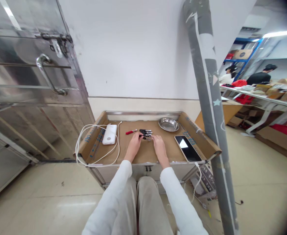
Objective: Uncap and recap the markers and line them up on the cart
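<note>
Several black pens [145,131] lie side by side in a small row on the cardboard-lined top of a cart. At the near side of this row, my left hand [133,144] pinches the left end of a black pen [146,136]. My right hand [159,149] has its thumb and fingers closed at the right end of the same pen. The fingertips partly hide both ends. To the left of the row lies a red pen [131,132], apart from both hands.
A white power bank [110,134] with a looped white cable sits at left. A steel bowl [168,124] stands at back right, a phone [188,148] at front right. Raised cardboard sides [198,133] edge the top. A grey wrapped roll [209,81] leans at right.
</note>
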### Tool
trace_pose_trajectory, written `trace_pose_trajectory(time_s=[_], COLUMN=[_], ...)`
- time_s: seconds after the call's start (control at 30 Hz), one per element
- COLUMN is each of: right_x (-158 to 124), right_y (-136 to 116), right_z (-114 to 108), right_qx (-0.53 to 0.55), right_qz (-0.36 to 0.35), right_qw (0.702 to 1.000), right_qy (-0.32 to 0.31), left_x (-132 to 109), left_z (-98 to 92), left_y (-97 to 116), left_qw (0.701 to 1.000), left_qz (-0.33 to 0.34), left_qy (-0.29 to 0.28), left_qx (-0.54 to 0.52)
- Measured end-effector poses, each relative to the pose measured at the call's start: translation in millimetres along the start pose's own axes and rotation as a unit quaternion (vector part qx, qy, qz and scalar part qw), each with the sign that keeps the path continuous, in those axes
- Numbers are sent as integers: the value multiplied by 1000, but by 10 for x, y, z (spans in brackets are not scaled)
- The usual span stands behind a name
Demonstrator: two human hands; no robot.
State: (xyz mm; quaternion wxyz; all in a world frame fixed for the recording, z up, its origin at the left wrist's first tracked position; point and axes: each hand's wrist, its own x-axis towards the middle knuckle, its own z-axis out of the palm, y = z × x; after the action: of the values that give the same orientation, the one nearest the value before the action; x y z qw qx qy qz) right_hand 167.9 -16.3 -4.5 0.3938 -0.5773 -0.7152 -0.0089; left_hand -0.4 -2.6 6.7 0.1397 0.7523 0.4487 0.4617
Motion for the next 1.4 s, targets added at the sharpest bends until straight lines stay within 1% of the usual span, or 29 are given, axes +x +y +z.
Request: trace_pose_trajectory(time_s=[0.1, 0.2, 0.27, 0.37, 0.43, 0.5, 0.63, 0.77, 0.93, 1.07, 1.27, 1.33, 1.4], right_x=[-6, 1, 13, 36, 43, 40, 14, -8, -2, 25, 40, 32, 24], right_y=[-4, -1, -7, -31, -50, -60, -38, 17, 63, 89, 67, 25, -28], right_z=[-23, -10, 11, 32, 26, 8, -12, 22, 90, 133, 127, 93, 47], right_qx=[-22, -14, -5, 12, 25, 33, 15, -8, 55, 88, 63, 41, 24], right_qz=[10, -13, -36, -63, -69, -69, -58, -24, -16, -28, -28, -24, -16], right_qw=[1000, 1000, 999, 997, 995, 994, 996, 999, 998, 995, 997, 999, 999], right_qy=[20, 8, -14, -48, -67, -78, -72, -40, -39, -43, -36, -27, -19], left_x=[-5, 5, 14, 14, 4, -12, -38, -32, 5, 23, 26, 34, 43], left_z=[8, 31, 49, 59, 49, 37, 56, 111, 123, 120, 93, 75, 63], left_y=[-9, -45, -75, -92, -75, -49, -52, -128, -155, -143, -91, -62, -49], left_qw=[997, 994, 993, 994, 993, 993, 992, 994, 995, 996, 995, 993, 986], left_qz=[-5, 14, 19, 30, 45, 56, 68, 52, 28, 9, 4, 7, -2], left_qy=[-57, -80, -78, -59, -49, -52, -85, -85, -93, -80, -57, -34, 2], left_qx=[47, 73, 80, 89, 95, 93, 69, 50, 29, 34, 81, 115, 168])
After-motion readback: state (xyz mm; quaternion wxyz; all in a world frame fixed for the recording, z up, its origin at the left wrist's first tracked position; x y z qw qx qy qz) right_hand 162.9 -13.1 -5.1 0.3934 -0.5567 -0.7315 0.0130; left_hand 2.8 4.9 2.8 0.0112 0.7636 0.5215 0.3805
